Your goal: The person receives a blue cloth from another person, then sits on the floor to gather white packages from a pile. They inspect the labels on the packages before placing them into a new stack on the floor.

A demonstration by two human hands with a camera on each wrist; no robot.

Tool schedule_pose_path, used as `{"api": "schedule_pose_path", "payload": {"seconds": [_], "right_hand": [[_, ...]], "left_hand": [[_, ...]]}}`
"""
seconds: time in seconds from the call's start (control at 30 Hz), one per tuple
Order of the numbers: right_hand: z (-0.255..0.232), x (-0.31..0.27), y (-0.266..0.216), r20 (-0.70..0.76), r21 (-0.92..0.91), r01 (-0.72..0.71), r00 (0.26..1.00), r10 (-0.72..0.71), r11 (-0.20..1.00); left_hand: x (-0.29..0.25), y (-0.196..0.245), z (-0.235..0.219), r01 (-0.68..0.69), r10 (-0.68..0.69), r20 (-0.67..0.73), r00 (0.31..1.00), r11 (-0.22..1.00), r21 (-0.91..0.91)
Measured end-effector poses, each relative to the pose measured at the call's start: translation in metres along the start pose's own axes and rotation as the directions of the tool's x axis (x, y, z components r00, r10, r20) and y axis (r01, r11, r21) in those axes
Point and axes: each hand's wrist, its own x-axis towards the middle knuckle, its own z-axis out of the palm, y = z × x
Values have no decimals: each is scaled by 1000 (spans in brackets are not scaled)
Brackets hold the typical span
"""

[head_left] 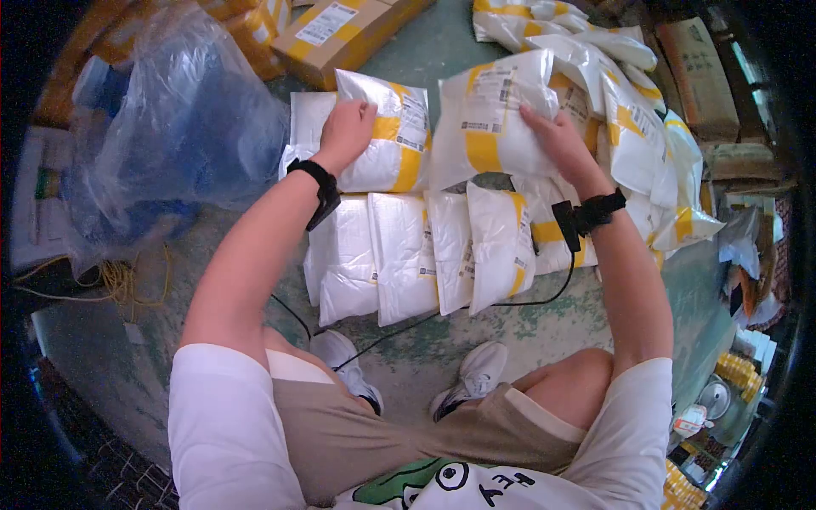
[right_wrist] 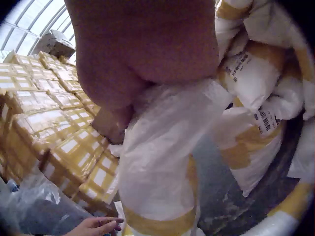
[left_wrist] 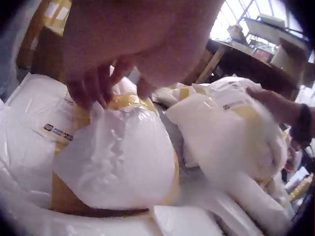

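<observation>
In the head view my right hand (head_left: 557,140) grips the right edge of a white plastic mailer parcel (head_left: 480,106) with yellow tape and a printed label. This parcel is tilted above the others, and in the right wrist view it hangs below the hand (right_wrist: 147,54). My left hand (head_left: 347,134) rests on another taped white parcel (head_left: 395,161), its fingers touching the surface near the yellow band. The left wrist view shows those fingers (left_wrist: 106,83) at the top of the parcel (left_wrist: 128,157). Nearer my feet, several white parcels (head_left: 404,255) stand leaning in a row.
A heap of similar parcels (head_left: 633,127) lies on the right. A cardboard box (head_left: 348,38) sits beyond my left hand, and a big clear plastic bag (head_left: 187,110) with blue contents stands at left. Taped cartons (right_wrist: 64,132) are stacked behind. A black cable (head_left: 518,303) runs between my wrists.
</observation>
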Motion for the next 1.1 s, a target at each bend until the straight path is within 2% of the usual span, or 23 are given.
{"api": "schedule_pose_path", "payload": {"seconds": [0.03,0.1,0.13,0.17,0.2,0.23,0.3,0.33,0.37,0.43,0.47,0.5,0.57,0.6,0.67,0.7,0.83,0.9,0.93,0.97,1.0,1.03,1.1], "right_hand": [[2,-4,-9,-1,0,-6,1000,6,1000],[9,-13,-25,52,275,-37,998,24,961],[14,-16,-26,47,278,-41,998,29,960],[20,-19,-29,100,344,-126,990,97,931],[22,-18,-32,158,401,-206,975,154,893],[23,-10,-13,174,323,-193,974,142,927],[15,21,54,327,-116,-226,911,252,967],[20,18,60,303,-212,-268,896,324,940],[29,11,64,271,-306,-310,878,394,900],[39,12,78,420,-394,-190,833,360,899],[47,8,90,341,-351,-120,907,246,929],[49,9,101,337,-354,-125,908,250,927],[52,9,115,372,-428,56,921,119,902],[51,5,106,355,-485,46,923,148,873],[46,5,101,342,-513,76,932,122,855],[42,5,102,337,-542,111,937,95,833],[18,4,95,264,-537,58,959,103,841],[2,0,87,101,-473,-71,986,134,878],[-7,3,94,101,-473,-67,986,130,878],[-17,5,103,-35,-585,25,998,-55,811],[-25,8,110,-140,-693,87,958,-252,716],[-30,8,105,-136,-687,92,958,-251,721],[-38,13,94,-199,-684,172,891,-407,709]], "left_hand": [[7,6,-3,69,-66,58,996,996,-59],[11,24,-5,136,-120,139,983,984,-113],[9,34,-6,366,-231,348,908,843,-395],[6,44,-8,588,-252,560,789,574,-570],[-1,49,-3,563,-174,544,821,403,-721],[-2,47,2,558,-175,537,825,402,-726],[0,39,17,475,-204,433,878,496,-728],[0,11,32,291,-83,332,940,703,-649],[-2,22,21,284,-77,327,942,701,-654],[-17,53,-12,498,-300,492,818,797,-342],[-18,49,4,449,-306,388,870,817,-362],[-17,52,7,449,-303,392,869,815,-365],[-12,57,10,356,-275,475,836,930,-89],[-12,58,14,352,-270,478,836,932,-90],[-13,61,22,180,-215,493,843,976,118],[-14,57,29,172,-208,500,841,978,117],[-8,41,49,113,-103,365,925,994,-8],[-7,48,50,107,-85,331,940,993,-48],[-7,61,42,227,-151,373,915,959,-169],[-7,71,32,343,-207,422,883,897,-278],[-7,74,25,343,-211,417,884,899,-273],[-9,73,20,329,-211,396,894,908,-259],[-14,69,10,316,-214,372,903,918,-238]]}}
